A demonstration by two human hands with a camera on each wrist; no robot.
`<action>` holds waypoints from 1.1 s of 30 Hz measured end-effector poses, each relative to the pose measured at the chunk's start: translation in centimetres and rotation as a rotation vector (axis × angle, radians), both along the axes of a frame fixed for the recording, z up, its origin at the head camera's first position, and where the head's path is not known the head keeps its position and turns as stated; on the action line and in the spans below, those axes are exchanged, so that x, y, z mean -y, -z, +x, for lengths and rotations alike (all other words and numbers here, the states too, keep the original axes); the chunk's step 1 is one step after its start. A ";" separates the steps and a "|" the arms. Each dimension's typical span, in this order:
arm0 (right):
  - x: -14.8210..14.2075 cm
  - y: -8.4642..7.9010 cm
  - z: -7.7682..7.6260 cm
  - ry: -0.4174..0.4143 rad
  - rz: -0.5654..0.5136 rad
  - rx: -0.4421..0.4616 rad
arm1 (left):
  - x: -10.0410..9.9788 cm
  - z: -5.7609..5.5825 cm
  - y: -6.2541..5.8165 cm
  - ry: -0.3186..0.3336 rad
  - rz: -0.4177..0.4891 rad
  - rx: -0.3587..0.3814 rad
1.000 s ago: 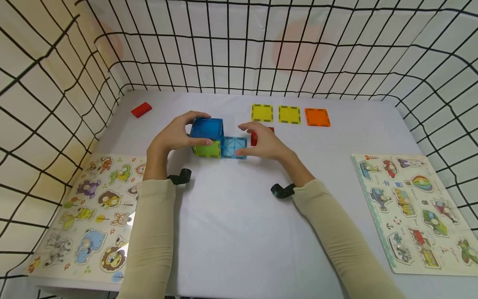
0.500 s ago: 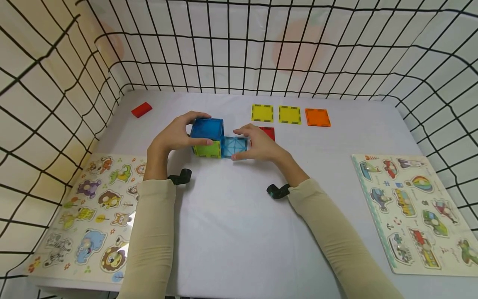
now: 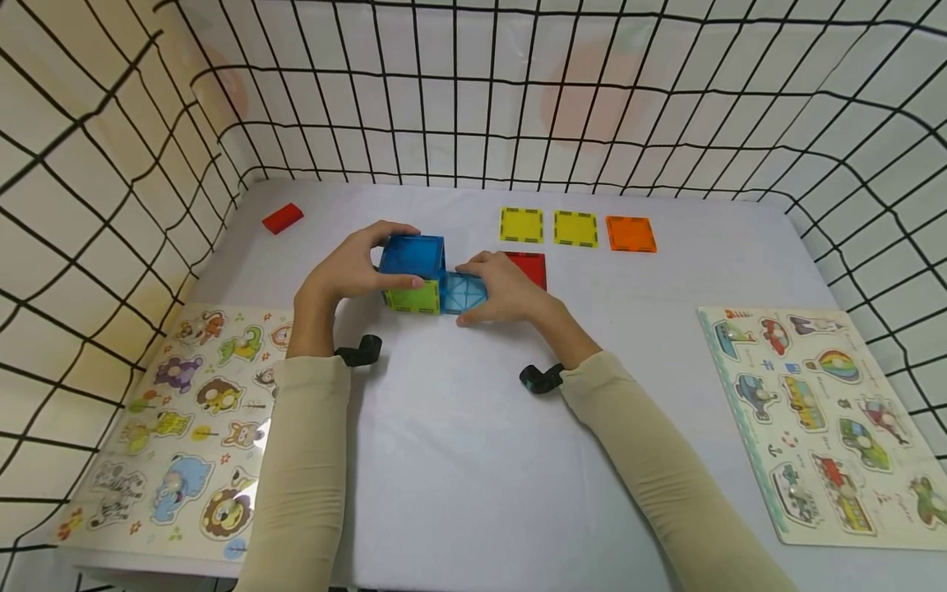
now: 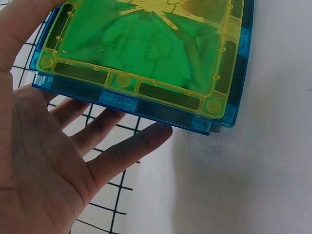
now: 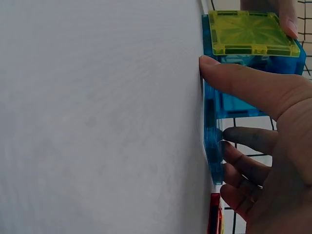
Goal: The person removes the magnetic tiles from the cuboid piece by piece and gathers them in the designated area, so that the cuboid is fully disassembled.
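A box of magnetic tiles, with a dark blue top (image 3: 413, 256) and a yellow-green front tile (image 3: 412, 299), stands left of centre on the white table. My left hand (image 3: 346, 267) grips it, thumb along the front and fingers over the far side; in the left wrist view the yellow tile (image 4: 141, 53) lies against a blue frame. Flat against the box's right side is a light-blue magnetic tile (image 3: 460, 294). My right hand (image 3: 510, 292) spans this tile, thumb at its near edge and forefinger at its far edge, covering its right end.
A red tile (image 3: 528, 267) lies partly behind my right hand. Two yellow tiles, one pictured here (image 3: 521, 224), and an orange tile (image 3: 631, 234) line the back. A red piece (image 3: 283, 218) sits back left. Puzzle boards (image 3: 814, 411) flank both sides. Black wire mesh (image 3: 481, 107) encloses the table.
My right hand has moved left over the light-blue tile, uncovering more of the red tile. The left hand and the box have stayed in place.
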State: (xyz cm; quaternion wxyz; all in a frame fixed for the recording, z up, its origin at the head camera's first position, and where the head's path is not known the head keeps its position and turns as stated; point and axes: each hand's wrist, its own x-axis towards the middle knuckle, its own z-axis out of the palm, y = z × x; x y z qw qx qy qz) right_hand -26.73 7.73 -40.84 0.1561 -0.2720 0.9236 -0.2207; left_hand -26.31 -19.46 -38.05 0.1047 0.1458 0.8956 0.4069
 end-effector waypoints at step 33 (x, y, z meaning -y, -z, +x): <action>-1.9 -1.0 0.9 0.090 -0.174 -0.021 | -0.1 0.0 -0.1 -0.012 0.001 0.023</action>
